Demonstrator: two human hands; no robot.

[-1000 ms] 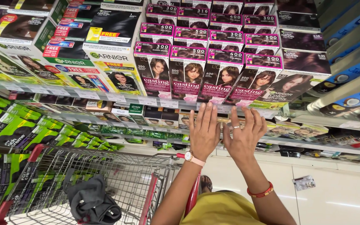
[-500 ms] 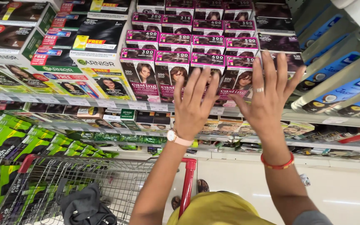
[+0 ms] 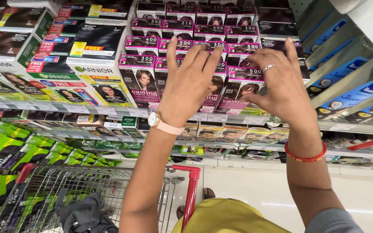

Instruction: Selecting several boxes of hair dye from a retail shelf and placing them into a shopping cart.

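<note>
Both my hands are raised in front of a store shelf stacked with pink and black hair-colour boxes. My left hand, with a watch on the wrist, is spread flat against the front of the boxes. My right hand, wearing a ring and a red bangle, has its fingers curled around the top of one pink box in the front row. That box still stands in its row. Parts of the boxes are hidden behind both hands.
Black and green-white hair-colour boxes fill the shelf to the left. Green packets line a lower shelf. A wire trolley with a red handle holds a dark cloth. Blue bottles lie on the right shelf.
Both hands have risen from the lower shelf edge to the pink boxes. The right hand's fingers have curled onto a box; the view has moved closer.
</note>
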